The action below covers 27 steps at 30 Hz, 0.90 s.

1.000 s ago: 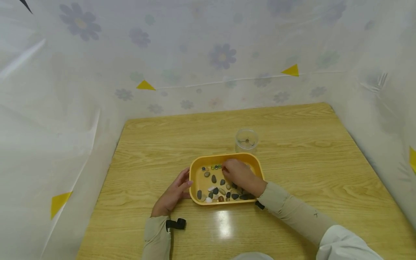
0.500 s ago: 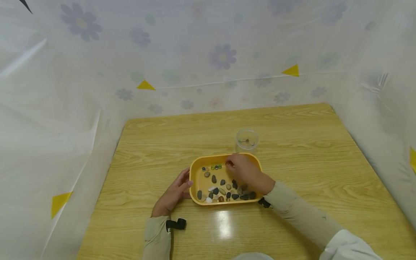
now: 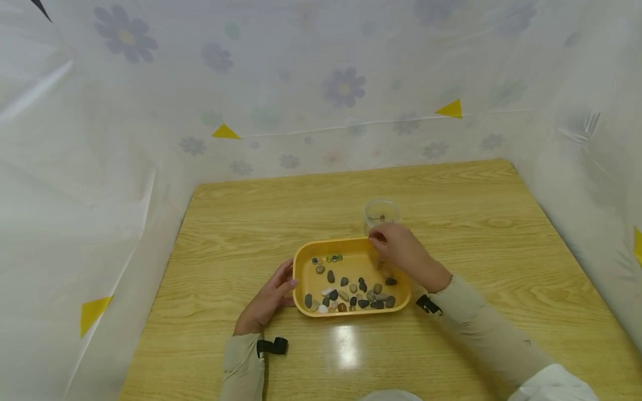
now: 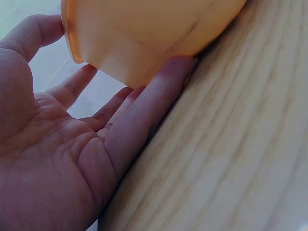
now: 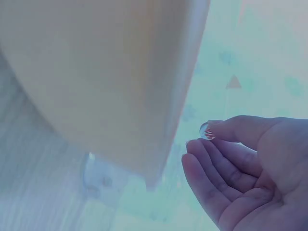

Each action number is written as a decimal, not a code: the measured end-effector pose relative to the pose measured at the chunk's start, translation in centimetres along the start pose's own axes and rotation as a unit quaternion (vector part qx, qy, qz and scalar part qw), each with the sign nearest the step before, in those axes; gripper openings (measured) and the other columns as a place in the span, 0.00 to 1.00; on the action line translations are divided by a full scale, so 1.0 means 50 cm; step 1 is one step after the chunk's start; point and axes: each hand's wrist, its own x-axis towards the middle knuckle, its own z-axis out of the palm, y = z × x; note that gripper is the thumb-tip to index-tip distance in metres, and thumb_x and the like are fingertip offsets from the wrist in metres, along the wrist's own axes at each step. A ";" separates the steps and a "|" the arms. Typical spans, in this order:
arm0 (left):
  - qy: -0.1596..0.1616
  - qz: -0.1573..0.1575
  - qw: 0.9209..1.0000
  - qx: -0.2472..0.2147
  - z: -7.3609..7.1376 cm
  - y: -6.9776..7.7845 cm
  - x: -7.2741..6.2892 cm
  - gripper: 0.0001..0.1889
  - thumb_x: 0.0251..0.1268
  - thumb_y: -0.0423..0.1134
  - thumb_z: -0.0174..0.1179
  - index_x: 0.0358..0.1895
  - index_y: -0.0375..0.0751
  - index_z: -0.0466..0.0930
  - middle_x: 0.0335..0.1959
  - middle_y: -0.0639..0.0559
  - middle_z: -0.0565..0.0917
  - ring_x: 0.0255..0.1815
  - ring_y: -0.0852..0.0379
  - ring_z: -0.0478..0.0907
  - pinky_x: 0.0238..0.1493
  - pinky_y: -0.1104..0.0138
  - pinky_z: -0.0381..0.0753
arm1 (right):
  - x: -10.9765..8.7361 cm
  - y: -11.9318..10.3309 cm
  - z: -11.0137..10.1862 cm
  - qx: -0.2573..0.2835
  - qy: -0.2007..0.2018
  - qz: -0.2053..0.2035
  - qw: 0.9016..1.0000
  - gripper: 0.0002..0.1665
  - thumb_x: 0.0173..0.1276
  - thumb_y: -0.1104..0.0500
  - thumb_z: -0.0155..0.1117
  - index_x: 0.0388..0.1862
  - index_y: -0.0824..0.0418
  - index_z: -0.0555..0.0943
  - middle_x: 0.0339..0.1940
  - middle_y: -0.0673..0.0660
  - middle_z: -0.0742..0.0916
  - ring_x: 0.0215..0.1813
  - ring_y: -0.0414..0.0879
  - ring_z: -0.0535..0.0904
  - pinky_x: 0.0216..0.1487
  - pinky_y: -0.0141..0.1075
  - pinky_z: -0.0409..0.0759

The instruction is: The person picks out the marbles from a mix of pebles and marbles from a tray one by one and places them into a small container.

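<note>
A yellow plastic tray (image 3: 361,264) holds several grey, black, tan and white pebbles (image 3: 331,276), mostly along its near side. Glass marbles (image 3: 334,258) sit in a short row by its far wall. My left hand (image 3: 268,298) grips the tray's left end, thumb at the rim and fingers against the outer wall. Between thumb and forefinger, my right hand (image 3: 408,256) pinches a clear glass marble (image 5: 206,131), seen in the right wrist view. That hand is above the tray's far right rim, overlapping the near edge of a clear round container (image 3: 380,206) in the head view.
Small dark bits (image 3: 382,218) show in the clear container, just behind the tray. A wood-grain table (image 3: 251,217) lies beneath. White flowered sheeting (image 3: 321,94) with yellow triangles encloses the back and sides. A pale rounded object (image 3: 391,395) shows at the near edge.
My right hand has lifted from the tray's far wall and moved right and away, toward the clear container, uncovering pebbles at the tray's right. The left hand has stayed put.
</note>
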 end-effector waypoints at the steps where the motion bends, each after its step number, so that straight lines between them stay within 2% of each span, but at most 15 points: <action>1: 0.001 -0.001 1.000 0.001 0.000 0.001 0.000 0.29 0.73 0.40 0.46 0.73 0.57 0.49 0.71 0.46 0.55 0.60 0.41 0.67 0.48 0.50 0.78 | 0.001 0.005 -0.007 0.002 0.004 0.004 1.000 0.09 0.65 0.60 0.62 0.41 0.63 0.83 0.35 0.54 0.84 0.36 0.45 0.78 0.35 0.38 0.79; 7: 0.006 -0.003 1.000 -0.001 0.002 0.002 -0.001 0.29 0.72 0.41 0.47 0.72 0.57 0.50 0.70 0.44 0.56 0.59 0.40 0.68 0.47 0.50 0.78 | 0.006 0.038 -0.039 0.002 0.030 0.005 1.000 0.11 0.66 0.60 0.61 0.43 0.64 0.83 0.35 0.56 0.84 0.34 0.46 0.79 0.35 0.40 0.80; 13: 0.010 0.000 1.000 0.002 0.003 0.001 0.000 0.29 0.73 0.39 0.47 0.73 0.56 0.50 0.70 0.42 0.56 0.59 0.39 0.67 0.46 0.50 0.78 | 0.015 0.063 -0.050 -0.004 0.050 0.004 0.999 0.10 0.66 0.61 0.60 0.42 0.65 0.83 0.34 0.57 0.83 0.34 0.47 0.78 0.35 0.42 0.79; 27: 0.009 0.001 1.000 0.010 -0.001 -0.003 0.000 0.27 0.73 0.40 0.46 0.72 0.60 0.52 0.70 0.46 0.57 0.59 0.40 0.68 0.47 0.50 0.78 | 0.019 0.075 -0.041 0.001 0.038 0.026 0.999 0.11 0.66 0.61 0.60 0.43 0.66 0.82 0.35 0.58 0.84 0.35 0.49 0.79 0.36 0.43 0.79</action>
